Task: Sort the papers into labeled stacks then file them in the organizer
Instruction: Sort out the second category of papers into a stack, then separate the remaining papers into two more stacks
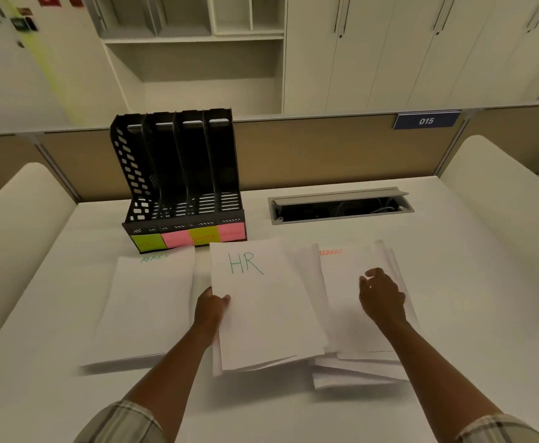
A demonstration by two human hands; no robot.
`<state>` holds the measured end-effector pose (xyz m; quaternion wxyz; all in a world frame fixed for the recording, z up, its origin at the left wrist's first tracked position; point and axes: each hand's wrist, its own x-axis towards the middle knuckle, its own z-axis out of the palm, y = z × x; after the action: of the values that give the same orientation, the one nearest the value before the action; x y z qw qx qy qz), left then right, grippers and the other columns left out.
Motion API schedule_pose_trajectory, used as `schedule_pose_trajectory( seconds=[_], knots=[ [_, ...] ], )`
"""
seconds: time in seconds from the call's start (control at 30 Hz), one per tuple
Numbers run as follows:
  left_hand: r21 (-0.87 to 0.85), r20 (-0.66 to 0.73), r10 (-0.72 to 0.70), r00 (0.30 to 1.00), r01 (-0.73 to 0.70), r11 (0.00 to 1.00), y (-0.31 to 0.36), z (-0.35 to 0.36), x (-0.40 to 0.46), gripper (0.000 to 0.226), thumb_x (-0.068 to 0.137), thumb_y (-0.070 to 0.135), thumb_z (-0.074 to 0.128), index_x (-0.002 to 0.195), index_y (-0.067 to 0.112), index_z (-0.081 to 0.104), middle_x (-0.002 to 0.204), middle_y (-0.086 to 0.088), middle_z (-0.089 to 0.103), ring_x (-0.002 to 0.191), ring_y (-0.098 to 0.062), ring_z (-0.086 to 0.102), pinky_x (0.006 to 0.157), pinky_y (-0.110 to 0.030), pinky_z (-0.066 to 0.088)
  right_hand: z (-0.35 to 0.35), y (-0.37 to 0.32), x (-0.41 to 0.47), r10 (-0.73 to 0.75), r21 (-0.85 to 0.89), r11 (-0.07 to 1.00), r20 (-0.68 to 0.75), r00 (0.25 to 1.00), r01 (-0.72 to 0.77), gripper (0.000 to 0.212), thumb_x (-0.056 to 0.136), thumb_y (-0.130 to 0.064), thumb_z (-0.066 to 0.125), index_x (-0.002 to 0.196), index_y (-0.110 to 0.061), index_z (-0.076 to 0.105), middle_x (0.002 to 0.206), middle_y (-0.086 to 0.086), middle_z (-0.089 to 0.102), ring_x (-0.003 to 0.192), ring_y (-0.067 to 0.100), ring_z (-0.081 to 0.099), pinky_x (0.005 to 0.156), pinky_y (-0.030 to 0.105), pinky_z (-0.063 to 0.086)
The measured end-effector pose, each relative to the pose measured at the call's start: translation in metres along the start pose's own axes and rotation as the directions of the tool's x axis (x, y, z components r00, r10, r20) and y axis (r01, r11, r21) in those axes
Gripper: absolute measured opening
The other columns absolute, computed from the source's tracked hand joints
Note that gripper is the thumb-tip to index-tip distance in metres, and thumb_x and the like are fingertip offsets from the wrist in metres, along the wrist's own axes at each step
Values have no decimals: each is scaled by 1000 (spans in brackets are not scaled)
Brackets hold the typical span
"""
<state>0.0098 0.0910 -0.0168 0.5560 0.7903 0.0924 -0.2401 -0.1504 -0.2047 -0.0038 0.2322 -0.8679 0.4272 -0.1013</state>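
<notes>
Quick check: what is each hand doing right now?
Left hand: grips the HR sheet by its left edge.
Right hand: open, resting on the Finance stack.

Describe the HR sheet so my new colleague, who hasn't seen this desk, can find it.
Start at the black plastic four-slot file organizer at the back of the white desk. Just in front lie three white paper stacks. On the middle one, gripped by the left hand, the white HR sheet alone bears large green letters.

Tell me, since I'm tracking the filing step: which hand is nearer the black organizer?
Left. The left hand holds the HR sheet just below the organizer; the right hand rests on the finance stack, farther right.
</notes>
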Motion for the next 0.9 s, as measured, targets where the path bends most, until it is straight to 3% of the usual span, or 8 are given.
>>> schedule_pose_trajectory(
  seconds=[0.1, 0.17, 0.23, 0.33, 0.43, 0.53, 0.73, 0.9],
  knots=[
    [-11, -9, 12, 1000, -12, 1000, 0, -15, -2, 33, 91, 8, 54, 124, 7, 56, 121, -15, 62, 103, -34, 60, 94, -43, 50, 26, -53, -27, -184, 184, 974, 302, 935, 132, 45, 100, -43, 36, 121, -7, 55, 118, 11, 64, 102, 31, 64, 89, 36, 47],
    [-15, -15, 14, 1000, -14, 1000, 0, -25, -1, 32, 91, 6, 52, 123, 4, 56, 120, -16, 62, 101, -32, 58, 92, -39, 48, 40, -84, -45, -184, 302, 952, 461, 868, 42, 61, 95, -58, 28, 112, -8, 56, 106, 8, 62, 88, 22, 60, 81, 33, 44],
    [-10, -13, 16, 1000, -16, 1000, 1, -33, 2, 31, 92, 6, 49, 122, 2, 56, 120, -18, 61, 97, -30, 56, 86, -35, 46, 53, -104, -57, -168, 386, 920, 542, 824, -66, 54, 97, -53, 35, 109, -6, 58, 102, 7, 59, 89, 20, 57, 80, 32, 43],
    [1, -6, -8, 1000, 8, 1000, 2, -44, 6, 34, 92, 9, 46, 124, 1, 54, 120, -20, 60, 98, -31, 57, 84, -36, 46, 72, -117, -61, -100, 422, 892, 535, 839, -163, 27, 94, -26, 46, 112, -10, 59, 112, 6, 64, 96, 23, 62, 84, 35, 51],
    [160, -34, 1, 999, 4, 987, 2, -49, 8, 33, 90, 13, 48, 119, -2, 54, 116, -20, 61, 97, -31, 58, 75, -31, 46, 82, -124, -61, -69, 417, 893, 503, 861, -172, 25, 89, -14, 45, 110, -9, 58, 109, 10, 65, 94, 25, 62, 80, 36, 54],
    [303, -38, 55, 998, -41, 952, -4, -51, 9, 27, 85, 9, 51, 109, -1, 60, 112, -17, 65, 96, -30, 60, 74, -27, 44, 90, -128, -57, -56, 410, 894, 499, 865, -179, 31, 87, -8, 45, 116, -7, 54, 113, 9, 61, 98, 25, 59, 78, 33, 51],
    [479, -90, 152, 984, -92, 873, -9, -46, 14, 41, 86, 0, 49, 127, -6, 50, 126, -22, 58, 116, -34, 56, 94, -32, 46, 108, -139, -46, -86, 320, 944, 467, 880, -78, 34, 89, -5, 46, 122, -4, 52, 120, 13, 60, 110, 28, 57, 90, 32, 45],
    [644, -89, 173, 981, -76, 761, -4, -45, 23, 26, 83, 0, 50, 109, -4, 53, 110, -21, 61, 100, -33, 62, 80, -33, 51, 119, -152, -39, -104, 287, 958, 433, 895, -28, 33, 89, -5, 49, 121, -3, 54, 122, 14, 62, 113, 28, 57, 88, 25, 41]
  ],
)
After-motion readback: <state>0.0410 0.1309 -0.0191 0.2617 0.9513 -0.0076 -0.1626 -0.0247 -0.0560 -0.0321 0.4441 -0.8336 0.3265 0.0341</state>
